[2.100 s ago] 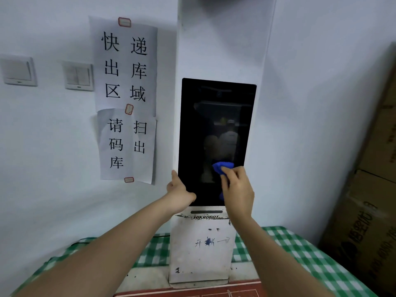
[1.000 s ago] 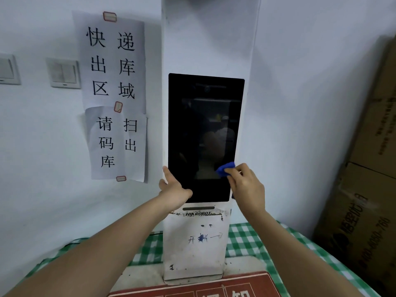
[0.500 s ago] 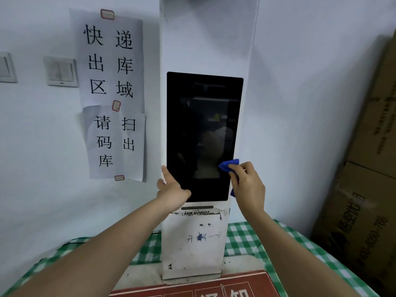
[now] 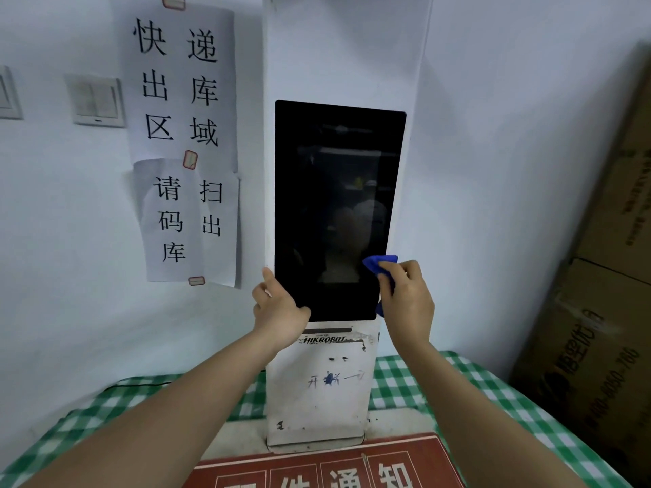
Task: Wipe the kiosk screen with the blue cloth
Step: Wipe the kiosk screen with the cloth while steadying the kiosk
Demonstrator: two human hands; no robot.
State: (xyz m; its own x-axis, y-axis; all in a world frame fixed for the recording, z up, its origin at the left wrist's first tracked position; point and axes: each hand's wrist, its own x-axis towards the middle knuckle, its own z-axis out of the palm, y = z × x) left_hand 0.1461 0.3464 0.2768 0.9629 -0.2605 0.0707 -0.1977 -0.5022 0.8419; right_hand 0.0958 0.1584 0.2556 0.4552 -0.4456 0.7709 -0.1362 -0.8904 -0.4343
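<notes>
Right hand (image 4: 407,301) has a pinch grip on the blue cloth (image 4: 379,265), bunched up and pressed on the dark kiosk screen (image 4: 334,206) near its lower right edge. Left hand (image 4: 278,311) sits across from that grip at the screen's lower left corner, fingers curled round the edge, thumb up. Just below both, the white kiosk (image 4: 317,399) reads "HIKROBOT" with blue scribbles and an arrow under it. Paper signs (image 4: 183,135) left of the grip say 快递出库区域 and 请扫码出库. The surface has a green checked tablecloth (image 4: 422,385).
</notes>
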